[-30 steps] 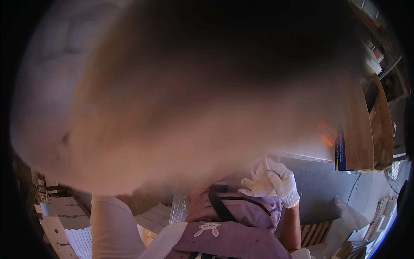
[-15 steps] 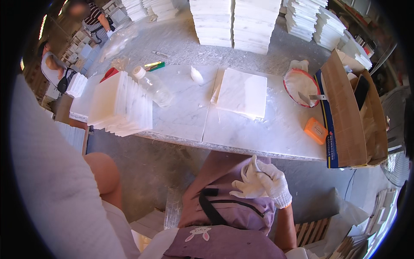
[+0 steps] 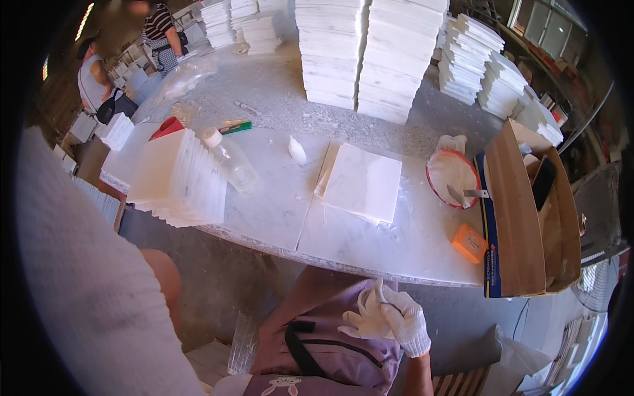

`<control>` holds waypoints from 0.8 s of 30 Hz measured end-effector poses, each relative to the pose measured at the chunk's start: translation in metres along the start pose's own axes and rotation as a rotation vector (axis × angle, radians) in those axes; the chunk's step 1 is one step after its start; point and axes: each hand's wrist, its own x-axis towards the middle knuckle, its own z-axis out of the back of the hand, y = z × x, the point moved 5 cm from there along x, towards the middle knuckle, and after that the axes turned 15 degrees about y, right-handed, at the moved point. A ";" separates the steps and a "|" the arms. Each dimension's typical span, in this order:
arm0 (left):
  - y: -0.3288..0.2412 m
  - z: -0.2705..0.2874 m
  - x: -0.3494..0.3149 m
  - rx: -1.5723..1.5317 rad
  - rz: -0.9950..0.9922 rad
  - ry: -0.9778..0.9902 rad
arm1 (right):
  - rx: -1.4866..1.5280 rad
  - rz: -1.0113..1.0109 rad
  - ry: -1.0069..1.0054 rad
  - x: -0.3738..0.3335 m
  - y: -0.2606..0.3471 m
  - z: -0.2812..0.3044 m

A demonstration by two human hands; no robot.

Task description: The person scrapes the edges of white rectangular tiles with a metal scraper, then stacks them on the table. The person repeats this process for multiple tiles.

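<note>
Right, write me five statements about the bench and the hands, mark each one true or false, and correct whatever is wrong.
1. The right hand is in a white glove. True.

2. The orange block lies inside the cardboard box. False: it lies outside the box, on the bench.

3. The clear bottle is next to a stack of white tiles. True.

4. The left hand rests on the bench. False: the left hand is not in view; a white sleeve fills the left side.

5. A person in a striped top is at the upper left. True.
</note>
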 end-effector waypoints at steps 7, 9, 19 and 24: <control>0.005 0.002 0.003 -0.017 0.001 0.008 | 0.013 -0.001 0.001 0.001 0.001 -0.004; 0.007 0.000 0.001 -0.026 -0.003 0.004 | 0.002 -0.016 -0.006 -0.001 0.001 -0.003; 0.011 -0.009 0.003 -0.036 -0.008 -0.011 | -0.094 0.036 0.007 0.003 -0.008 -0.008; 0.012 -0.015 0.000 -0.057 -0.016 -0.016 | -0.112 0.040 -0.004 0.000 -0.008 -0.007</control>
